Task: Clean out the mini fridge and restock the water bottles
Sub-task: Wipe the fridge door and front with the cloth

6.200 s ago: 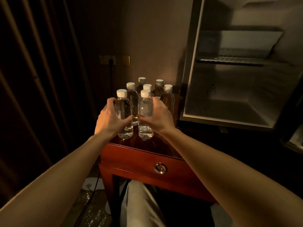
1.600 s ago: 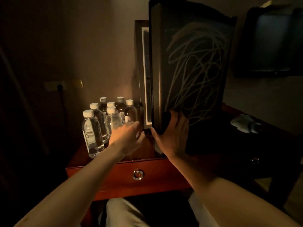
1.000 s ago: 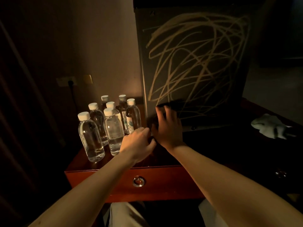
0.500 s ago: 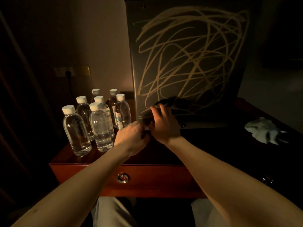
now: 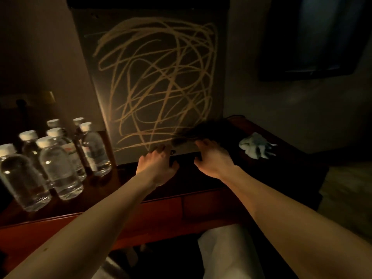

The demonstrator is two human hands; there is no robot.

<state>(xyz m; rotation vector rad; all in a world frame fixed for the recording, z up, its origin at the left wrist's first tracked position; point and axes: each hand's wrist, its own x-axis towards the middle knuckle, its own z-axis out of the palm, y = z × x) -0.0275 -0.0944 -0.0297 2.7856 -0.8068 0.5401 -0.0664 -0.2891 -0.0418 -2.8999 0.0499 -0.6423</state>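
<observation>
Fridge (image 5: 153, 81) door is closed, scribbled front facing out, standing on the desk (image 5: 161, 208). Bottles (image 5: 58, 158) all sit left of it, outside, so restocking looks undone. Left hand (image 5: 157, 166) and right hand (image 5: 211, 158) sit at the door's bottom edge, fingers curled; grip unclear in the dark. Cloth (image 5: 255, 148) lies right. Free room in front.

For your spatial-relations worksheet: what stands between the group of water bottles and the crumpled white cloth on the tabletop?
In the head view, the mini fridge with its scribbled door shut stands between the water bottles and the white cloth; both hands reach its base.
</observation>
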